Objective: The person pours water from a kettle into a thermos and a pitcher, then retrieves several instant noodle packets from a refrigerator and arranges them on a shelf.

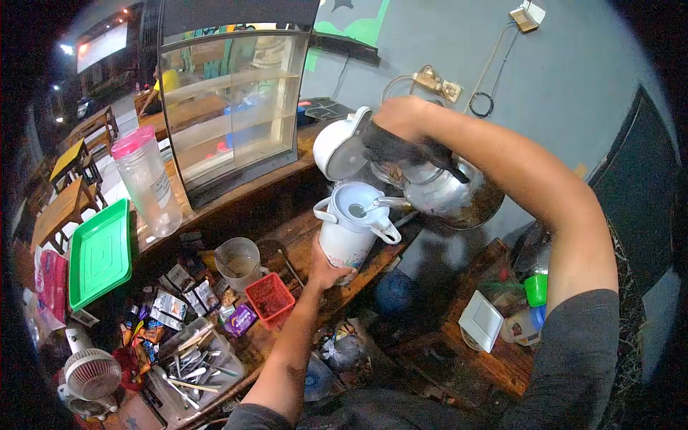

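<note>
My left hand (328, 266) is wrapped around the lower side of a white vacuum flask (345, 242) with a printed pattern, standing on the wooden counter. The flask's lid (337, 152) is swung back from its top, and pale liquid shows in the mouth. My right hand (405, 119), raised above, grips a metal kettle (443, 192) by its top through a dark cloth (398, 143). The kettle is tilted, its spout (387, 203) at the flask's mouth. Cloth and fingers hide the kettle's handle.
A glass display case (233, 107) stands behind, beside a clear jar with a pink lid (150, 183). Near my left arm are a red basket (270, 297), a measuring jug (238, 261), a cutlery tray (197, 369) and a small fan (92, 374). A person in yellow sits far left.
</note>
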`<control>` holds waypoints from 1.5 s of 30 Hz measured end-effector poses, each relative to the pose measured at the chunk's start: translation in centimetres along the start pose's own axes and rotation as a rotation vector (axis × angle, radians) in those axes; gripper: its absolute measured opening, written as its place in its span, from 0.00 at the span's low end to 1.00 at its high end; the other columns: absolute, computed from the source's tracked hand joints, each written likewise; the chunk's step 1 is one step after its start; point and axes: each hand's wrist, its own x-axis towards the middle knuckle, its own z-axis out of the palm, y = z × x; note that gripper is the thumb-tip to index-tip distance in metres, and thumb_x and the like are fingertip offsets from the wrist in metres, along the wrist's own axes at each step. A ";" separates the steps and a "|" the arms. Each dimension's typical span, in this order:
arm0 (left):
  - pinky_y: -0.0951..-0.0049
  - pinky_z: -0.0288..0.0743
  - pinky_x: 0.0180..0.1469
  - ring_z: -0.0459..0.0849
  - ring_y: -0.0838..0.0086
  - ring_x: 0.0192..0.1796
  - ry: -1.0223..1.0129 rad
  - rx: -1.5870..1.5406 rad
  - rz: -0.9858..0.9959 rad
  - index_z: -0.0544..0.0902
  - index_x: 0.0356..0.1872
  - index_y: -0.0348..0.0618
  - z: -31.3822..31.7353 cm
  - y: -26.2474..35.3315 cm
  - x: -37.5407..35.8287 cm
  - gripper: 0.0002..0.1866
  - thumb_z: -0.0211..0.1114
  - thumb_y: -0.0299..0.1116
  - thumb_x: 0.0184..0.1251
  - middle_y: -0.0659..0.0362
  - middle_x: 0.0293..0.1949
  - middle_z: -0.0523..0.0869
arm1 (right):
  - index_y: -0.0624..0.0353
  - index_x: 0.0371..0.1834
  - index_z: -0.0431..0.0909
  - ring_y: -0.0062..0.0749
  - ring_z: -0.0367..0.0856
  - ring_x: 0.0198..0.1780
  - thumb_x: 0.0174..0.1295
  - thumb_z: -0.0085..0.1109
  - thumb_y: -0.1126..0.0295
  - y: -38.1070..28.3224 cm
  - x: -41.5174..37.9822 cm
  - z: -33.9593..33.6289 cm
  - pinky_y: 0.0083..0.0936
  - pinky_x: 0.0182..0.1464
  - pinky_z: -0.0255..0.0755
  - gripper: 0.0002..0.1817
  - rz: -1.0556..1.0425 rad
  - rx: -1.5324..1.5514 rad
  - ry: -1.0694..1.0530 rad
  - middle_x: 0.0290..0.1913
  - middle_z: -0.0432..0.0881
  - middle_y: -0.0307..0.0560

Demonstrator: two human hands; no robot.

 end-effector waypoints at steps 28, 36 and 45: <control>0.59 0.60 0.70 0.66 0.48 0.67 -0.049 0.188 -0.132 0.50 0.70 0.31 -0.1 2.2 -1.4 0.64 0.84 0.34 0.29 0.40 0.64 0.65 | 0.62 0.31 0.83 0.55 0.84 0.44 0.51 0.59 0.61 1.5 -2.0 1.9 0.45 0.45 0.78 0.15 0.054 0.037 0.048 0.38 0.85 0.59; 0.59 0.59 0.70 0.65 0.49 0.69 -0.008 0.128 -0.340 0.52 0.71 0.30 1.2 4.9 -10.9 0.54 0.78 0.42 0.50 0.36 0.66 0.65 | 0.62 0.27 0.82 0.56 0.84 0.43 0.47 0.61 0.64 2.3 -2.1 3.4 0.45 0.45 0.78 0.11 0.018 0.035 0.094 0.33 0.85 0.59; 0.68 0.76 0.53 0.83 0.66 0.49 -0.319 -0.016 -0.308 0.65 0.67 0.36 1.5 3.6 -19.3 0.41 0.75 0.41 0.56 0.51 0.49 0.83 | 0.62 0.26 0.82 0.56 0.84 0.43 0.45 0.62 0.66 2.1 -2.8 3.1 0.44 0.45 0.78 0.10 0.081 0.052 0.108 0.34 0.85 0.59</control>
